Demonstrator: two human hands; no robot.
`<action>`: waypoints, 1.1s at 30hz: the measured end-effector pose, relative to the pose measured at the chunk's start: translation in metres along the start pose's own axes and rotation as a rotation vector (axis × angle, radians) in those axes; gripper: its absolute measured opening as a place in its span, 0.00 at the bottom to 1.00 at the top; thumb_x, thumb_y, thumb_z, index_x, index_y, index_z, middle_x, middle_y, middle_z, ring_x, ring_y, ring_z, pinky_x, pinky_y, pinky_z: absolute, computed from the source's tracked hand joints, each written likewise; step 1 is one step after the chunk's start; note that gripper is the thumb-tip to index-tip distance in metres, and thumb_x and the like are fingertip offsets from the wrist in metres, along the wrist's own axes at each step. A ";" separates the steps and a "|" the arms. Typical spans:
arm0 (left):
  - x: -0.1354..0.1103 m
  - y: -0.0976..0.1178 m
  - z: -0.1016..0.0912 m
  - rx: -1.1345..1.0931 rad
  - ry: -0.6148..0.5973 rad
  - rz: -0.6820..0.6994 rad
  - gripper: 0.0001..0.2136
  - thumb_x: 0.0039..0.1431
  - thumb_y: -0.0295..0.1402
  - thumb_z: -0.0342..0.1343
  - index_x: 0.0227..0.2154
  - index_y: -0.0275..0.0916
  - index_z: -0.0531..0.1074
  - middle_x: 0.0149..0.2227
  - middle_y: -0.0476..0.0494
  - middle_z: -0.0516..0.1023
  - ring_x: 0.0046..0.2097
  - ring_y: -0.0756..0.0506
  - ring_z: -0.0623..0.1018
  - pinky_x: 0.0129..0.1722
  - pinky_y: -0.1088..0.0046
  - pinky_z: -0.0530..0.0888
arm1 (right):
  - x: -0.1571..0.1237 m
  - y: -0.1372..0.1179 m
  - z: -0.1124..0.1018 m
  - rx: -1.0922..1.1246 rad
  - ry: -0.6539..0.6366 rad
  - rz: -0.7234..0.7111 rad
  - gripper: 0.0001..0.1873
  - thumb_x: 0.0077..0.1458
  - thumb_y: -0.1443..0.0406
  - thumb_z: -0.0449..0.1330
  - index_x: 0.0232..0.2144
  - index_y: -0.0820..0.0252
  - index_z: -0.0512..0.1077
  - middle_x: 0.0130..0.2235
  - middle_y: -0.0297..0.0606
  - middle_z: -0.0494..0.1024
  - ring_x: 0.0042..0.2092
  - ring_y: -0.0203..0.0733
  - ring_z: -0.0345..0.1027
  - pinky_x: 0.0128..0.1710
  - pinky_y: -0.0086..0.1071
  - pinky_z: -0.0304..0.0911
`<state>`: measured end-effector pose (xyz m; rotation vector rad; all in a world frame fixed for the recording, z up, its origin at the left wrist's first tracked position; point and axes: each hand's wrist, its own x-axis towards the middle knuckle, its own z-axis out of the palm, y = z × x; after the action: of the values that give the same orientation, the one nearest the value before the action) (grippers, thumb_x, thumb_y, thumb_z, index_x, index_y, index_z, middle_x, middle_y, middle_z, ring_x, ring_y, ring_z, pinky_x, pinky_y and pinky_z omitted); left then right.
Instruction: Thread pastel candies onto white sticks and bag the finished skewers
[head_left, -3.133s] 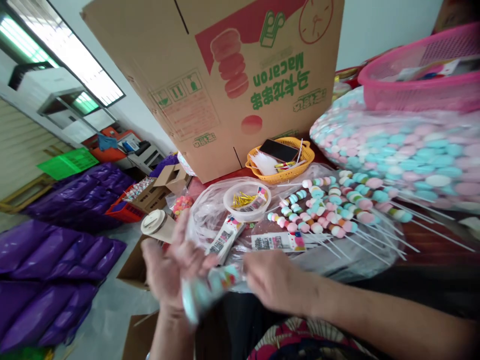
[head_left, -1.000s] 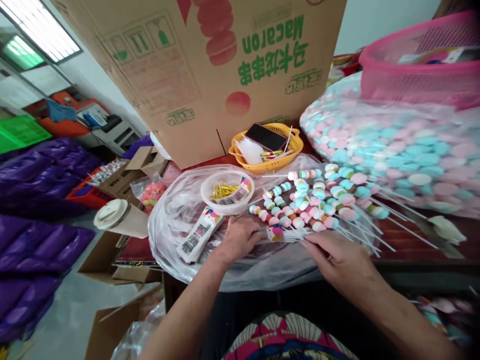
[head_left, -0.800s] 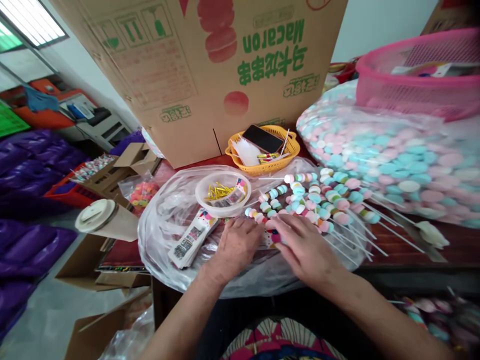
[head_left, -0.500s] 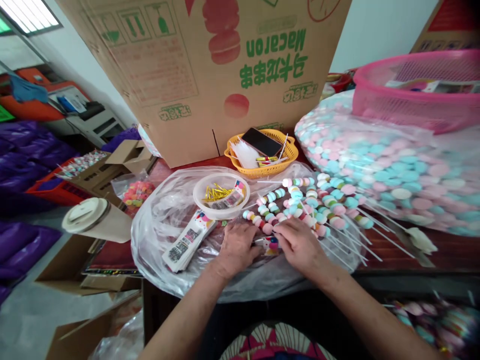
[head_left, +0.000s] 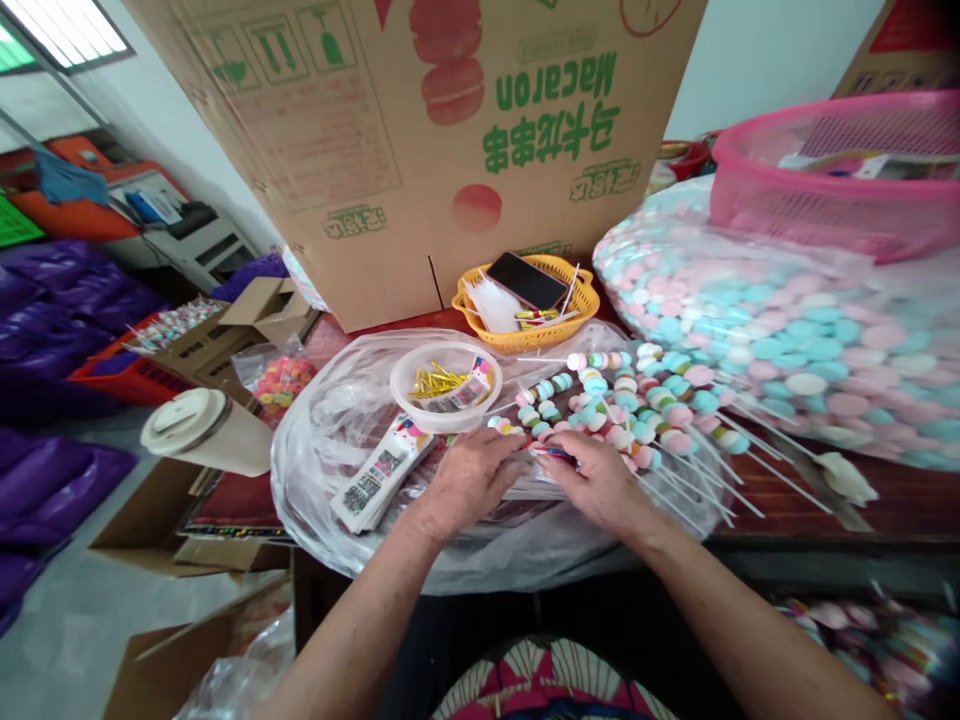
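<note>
Close together on the clear plastic sheet, both my hands work in front of several marshmallow skewers. My right hand pinches a small printed label with red, blue and white on it, between thumb and fingers. My left hand is closed just left of that label, its fingertips by the nearest marshmallows; what they grip is hidden. A stack of printed labels lies left of my left hand. Behind it stands a round clear tub with gold twist ties and a label inside.
A yellow basket holds a phone. Behind it rises a large cardboard box. At right, a big bag of marshmallows carries a pink basket. A lidded paper cup and a bag of candies sit left.
The printed label has come up off the plastic sheet, its colored end now tilted in my right fingers. Both hands have shifted slightly toward the skewers. The view has moved a little.
</note>
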<state>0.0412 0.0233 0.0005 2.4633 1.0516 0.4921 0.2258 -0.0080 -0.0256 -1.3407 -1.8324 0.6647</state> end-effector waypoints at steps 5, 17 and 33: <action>0.001 -0.006 0.010 -0.125 -0.019 -0.139 0.07 0.59 0.31 0.50 0.29 0.37 0.71 0.30 0.47 0.75 0.35 0.48 0.73 0.38 0.72 0.69 | -0.004 0.005 0.002 -0.158 -0.125 0.106 0.17 0.59 0.60 0.49 0.22 0.60 0.66 0.25 0.36 0.70 0.28 0.38 0.63 0.30 0.31 0.59; -0.011 0.028 -0.016 0.405 0.244 0.099 0.12 0.61 0.27 0.48 0.44 0.39 0.72 0.44 0.38 0.77 0.46 0.39 0.73 0.48 0.54 0.68 | -0.001 -0.017 -0.008 0.006 0.134 -0.226 0.08 0.60 0.67 0.52 0.29 0.58 0.67 0.30 0.38 0.70 0.36 0.41 0.62 0.37 0.37 0.60; -0.012 0.027 -0.016 -0.095 0.105 -0.176 0.17 0.50 0.28 0.58 0.45 0.40 0.71 0.47 0.39 0.76 0.49 0.37 0.73 0.50 0.55 0.68 | 0.002 -0.034 -0.010 -0.042 0.085 -0.115 0.12 0.60 0.66 0.50 0.23 0.58 0.60 0.24 0.32 0.66 0.27 0.34 0.58 0.27 0.29 0.53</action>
<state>0.0415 0.0009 0.0260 2.2584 1.2434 0.6054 0.2150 -0.0164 0.0067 -1.2607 -1.8477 0.5045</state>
